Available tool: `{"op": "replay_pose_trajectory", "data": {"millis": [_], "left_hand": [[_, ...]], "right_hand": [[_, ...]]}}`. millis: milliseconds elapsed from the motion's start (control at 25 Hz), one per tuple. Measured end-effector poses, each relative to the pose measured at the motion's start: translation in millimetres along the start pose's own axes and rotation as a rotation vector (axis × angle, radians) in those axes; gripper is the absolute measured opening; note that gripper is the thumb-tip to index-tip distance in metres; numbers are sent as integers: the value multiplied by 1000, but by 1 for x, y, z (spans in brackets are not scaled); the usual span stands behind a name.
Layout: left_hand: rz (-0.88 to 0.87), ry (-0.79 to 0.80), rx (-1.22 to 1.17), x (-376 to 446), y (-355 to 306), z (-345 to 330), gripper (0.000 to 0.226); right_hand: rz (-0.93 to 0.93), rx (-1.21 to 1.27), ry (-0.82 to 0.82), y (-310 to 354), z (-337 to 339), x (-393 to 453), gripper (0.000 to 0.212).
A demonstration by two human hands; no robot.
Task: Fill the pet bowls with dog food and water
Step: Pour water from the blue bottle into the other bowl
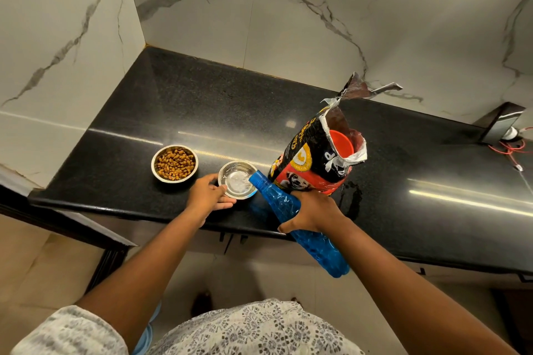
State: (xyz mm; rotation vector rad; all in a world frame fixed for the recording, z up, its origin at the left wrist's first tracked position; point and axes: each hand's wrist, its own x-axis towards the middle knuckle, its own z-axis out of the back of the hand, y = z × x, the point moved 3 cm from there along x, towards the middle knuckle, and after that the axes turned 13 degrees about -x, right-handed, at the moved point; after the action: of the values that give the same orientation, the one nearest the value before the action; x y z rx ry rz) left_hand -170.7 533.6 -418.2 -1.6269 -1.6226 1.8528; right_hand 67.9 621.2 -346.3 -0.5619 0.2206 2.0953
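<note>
Two steel bowls stand on the black counter (202,106). The left bowl (174,163) is full of brown kibble. The right bowl (237,179) holds clear water, and my left hand (208,196) grips its near rim. My right hand (313,212) holds a blue plastic bottle (291,216) tilted down to the left, its mouth at the right rim of the water bowl. An open dog food bag (320,158) stands upright just right of the bowls, with an orange scoop (341,143) inside its mouth.
Marble walls close off the counter at the left and back. A wet patch (353,199) lies by the bag's base. Red wires (513,150) and a small white object sit at the far right, beside a dark box (501,121).
</note>
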Motion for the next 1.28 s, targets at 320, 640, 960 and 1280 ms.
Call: {"op": "replay_pose_trajectory", "data": {"millis": [320,640,960,1280], "left_hand": [[-1,-12,56,-4,-7,10,43],[-491,-128,451,-40,-42,8,15],[-546,263,420,-68,-39,-85,8],[-434,389,375,-72,-22,-127,11]], "right_hand": [[53,143,-200,8,18,-15,86],[53,510,-425,-3,33,-45,74],[-157,769,-732,-38,11,-98,73],[-473,1025,-856,-127,-9,-108,58]]}}
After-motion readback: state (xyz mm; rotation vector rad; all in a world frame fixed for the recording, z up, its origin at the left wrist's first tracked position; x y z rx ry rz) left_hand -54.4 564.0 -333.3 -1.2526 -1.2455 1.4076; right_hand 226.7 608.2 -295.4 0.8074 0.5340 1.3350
